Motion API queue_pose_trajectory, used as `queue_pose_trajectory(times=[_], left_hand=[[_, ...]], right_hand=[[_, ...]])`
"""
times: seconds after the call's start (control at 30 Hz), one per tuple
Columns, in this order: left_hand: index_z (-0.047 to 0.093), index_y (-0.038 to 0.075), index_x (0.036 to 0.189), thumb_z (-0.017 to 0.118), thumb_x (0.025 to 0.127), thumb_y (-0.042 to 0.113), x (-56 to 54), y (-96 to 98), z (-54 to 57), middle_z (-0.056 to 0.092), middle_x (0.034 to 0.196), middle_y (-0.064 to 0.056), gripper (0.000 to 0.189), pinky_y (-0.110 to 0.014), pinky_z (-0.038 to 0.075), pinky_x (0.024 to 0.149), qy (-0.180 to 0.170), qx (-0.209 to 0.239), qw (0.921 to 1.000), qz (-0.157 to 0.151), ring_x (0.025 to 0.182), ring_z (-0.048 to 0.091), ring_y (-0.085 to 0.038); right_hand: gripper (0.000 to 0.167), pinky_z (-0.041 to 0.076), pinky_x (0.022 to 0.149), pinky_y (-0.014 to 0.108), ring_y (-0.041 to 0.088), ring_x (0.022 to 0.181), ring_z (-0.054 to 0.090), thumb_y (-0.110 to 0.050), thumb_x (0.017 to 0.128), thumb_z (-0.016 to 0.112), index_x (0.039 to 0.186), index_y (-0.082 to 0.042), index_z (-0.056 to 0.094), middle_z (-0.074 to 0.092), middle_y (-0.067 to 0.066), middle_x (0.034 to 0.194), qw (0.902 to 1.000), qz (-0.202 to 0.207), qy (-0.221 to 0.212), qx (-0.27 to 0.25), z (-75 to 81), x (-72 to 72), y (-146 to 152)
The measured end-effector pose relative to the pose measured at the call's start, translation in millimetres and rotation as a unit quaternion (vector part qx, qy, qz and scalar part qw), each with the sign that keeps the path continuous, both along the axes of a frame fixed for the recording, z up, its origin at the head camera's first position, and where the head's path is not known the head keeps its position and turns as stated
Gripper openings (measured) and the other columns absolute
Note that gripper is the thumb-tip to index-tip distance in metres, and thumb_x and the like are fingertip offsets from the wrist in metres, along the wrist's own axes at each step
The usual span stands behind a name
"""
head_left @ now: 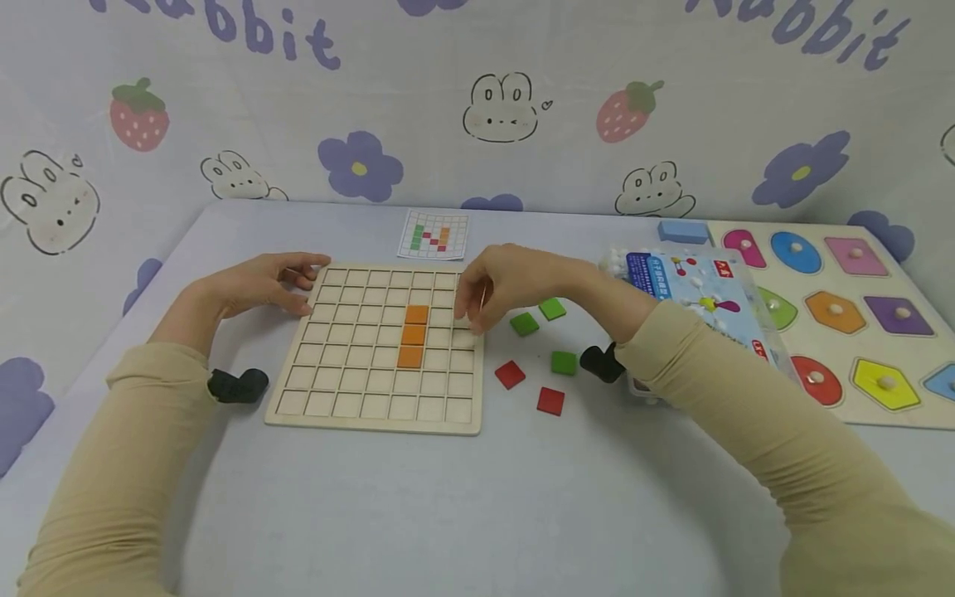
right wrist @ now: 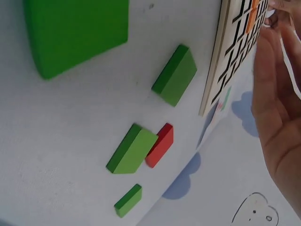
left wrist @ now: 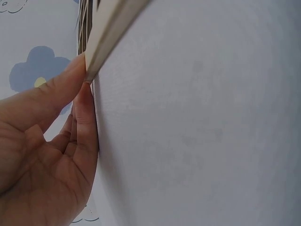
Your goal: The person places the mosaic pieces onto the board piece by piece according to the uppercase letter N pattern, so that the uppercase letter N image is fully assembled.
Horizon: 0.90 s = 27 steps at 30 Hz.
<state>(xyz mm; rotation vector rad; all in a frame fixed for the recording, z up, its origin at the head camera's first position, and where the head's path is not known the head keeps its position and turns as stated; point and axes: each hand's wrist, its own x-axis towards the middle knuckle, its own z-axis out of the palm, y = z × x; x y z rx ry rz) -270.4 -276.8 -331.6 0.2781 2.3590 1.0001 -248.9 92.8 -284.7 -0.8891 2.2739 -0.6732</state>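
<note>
A pale wooden grid board (head_left: 366, 406) lies on the table, with three orange tiles (head_left: 413, 335) in one column of its cells. My left hand (head_left: 264, 282) is at the board's upper left side; in the left wrist view its thumb and finger pinch the edge. Over the board's right side, my right hand (head_left: 500, 286) has its thumb and fingers drawn together and pointing down. I cannot tell whether a tile is between them. Beside the board lie loose green tiles (head_left: 564, 363) and red tiles (head_left: 550, 401).
Behind the board lies a small pattern card (head_left: 434, 235) with green, red and orange squares. To the right, a clear box with a blue label (head_left: 701, 290) overlaps a shape puzzle board (head_left: 836, 348). A blue block (head_left: 682, 231) sits at the back. A printed cloth hangs behind.
</note>
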Motion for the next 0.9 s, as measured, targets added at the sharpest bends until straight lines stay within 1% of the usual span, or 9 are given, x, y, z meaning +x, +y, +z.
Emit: queue_pose_trajectory(times=[0.07, 0.17, 0.27, 0.4, 0.5, 0.67, 0.77, 0.9], left_hand=[[0.026, 0.012, 0.157, 0.074, 0.086, 0.008, -0.1, -0.4, 0.1, 0.035, 0.134, -0.009, 0.086, -0.015, 0.042, 0.086, 0.000, 0.000, 1.0000, -0.002, 0.122, 0.040, -0.021], [0.027, 0.012, 0.156, 0.075, 0.086, 0.009, 0.0, -0.1, 0.6, 0.036, 0.133, -0.008, 0.085, -0.015, 0.042, 0.086, 0.000, 0.000, 1.0000, -0.002, 0.121, 0.040, -0.020], [0.028, 0.014, 0.156, 0.075, 0.085, 0.009, 0.5, 0.1, 1.4, 0.036, 0.132, -0.008, 0.085, -0.015, 0.042, 0.087, -0.001, 0.000, 1.0000, 0.002, 0.120, 0.041, -0.020], [0.029, 0.017, 0.156, 0.075, 0.086, 0.011, 0.8, 0.0, 1.5, 0.037, 0.133, -0.007, 0.084, -0.015, 0.041, 0.088, 0.000, -0.004, 1.0000, 0.001, 0.120, 0.041, -0.019], [0.029, 0.017, 0.156, 0.075, 0.086, 0.011, 0.3, 0.2, 1.3, 0.037, 0.133, -0.007, 0.084, -0.015, 0.041, 0.087, 0.002, -0.002, 1.0000, -0.001, 0.120, 0.041, -0.018], [0.029, 0.014, 0.156, 0.075, 0.085, 0.009, -0.9, 0.6, 0.2, 0.037, 0.131, -0.007, 0.085, -0.014, 0.042, 0.085, 0.000, 0.006, 1.0000, 0.001, 0.119, 0.041, -0.019], [0.028, 0.013, 0.156, 0.075, 0.085, 0.008, -1.2, -0.3, -0.5, 0.037, 0.131, -0.008, 0.085, -0.014, 0.042, 0.084, -0.002, 0.007, 1.0000, 0.002, 0.120, 0.040, -0.019], [0.028, 0.014, 0.156, 0.074, 0.085, 0.007, -0.4, -0.5, 0.2, 0.037, 0.130, -0.006, 0.085, -0.014, 0.043, 0.084, -0.005, 0.009, 0.9999, 0.006, 0.119, 0.040, -0.018]], right_hand=[[0.020, 0.049, 0.081, 0.029, 0.017, 0.092, 0.061, -0.015, 0.082, 0.079, 0.101, -0.013, 0.074, 0.068, 0.000, 0.093, 0.9989, 0.026, -0.033, 0.023, -1.8, -2.5, 3.0], [0.023, 0.050, 0.084, 0.029, 0.018, 0.095, 0.062, -0.011, 0.081, 0.079, 0.104, -0.012, 0.074, 0.068, 0.002, 0.096, 0.9937, 0.057, -0.081, 0.052, -4.6, -5.3, 6.7], [0.026, 0.050, 0.084, 0.028, 0.018, 0.094, 0.063, -0.005, 0.080, 0.078, 0.105, -0.012, 0.075, 0.068, 0.003, 0.096, 0.9872, 0.080, -0.121, 0.066, -8.6, -7.4, 8.8], [0.029, 0.051, 0.083, 0.027, 0.017, 0.091, 0.062, 0.000, 0.079, 0.078, 0.106, -0.010, 0.076, 0.065, 0.002, 0.092, 0.9800, 0.101, -0.157, 0.069, -14.9, -9.2, 10.0], [0.031, 0.052, 0.081, 0.027, 0.016, 0.088, 0.060, 0.004, 0.077, 0.078, 0.104, -0.010, 0.076, 0.063, 0.001, 0.090, 0.9758, 0.114, -0.172, 0.073, -17.7, -9.1, 9.5], [0.035, 0.048, 0.073, 0.023, 0.013, 0.081, 0.054, 0.008, 0.074, 0.078, 0.102, -0.012, 0.077, 0.059, -0.001, 0.086, 0.9718, 0.139, -0.172, 0.083, -18.7, -7.0, 7.4], [0.036, 0.045, 0.069, 0.022, 0.013, 0.078, 0.052, 0.009, 0.073, 0.078, 0.102, -0.013, 0.078, 0.058, 0.000, 0.084, 0.9712, 0.148, -0.166, 0.086, -18.7, -5.4, 6.3], [0.035, 0.044, 0.068, 0.022, 0.013, 0.077, 0.051, 0.010, 0.073, 0.078, 0.099, -0.014, 0.078, 0.056, 0.000, 0.081, 0.9718, 0.151, -0.158, 0.088, -18.8, -3.2, 4.6]])
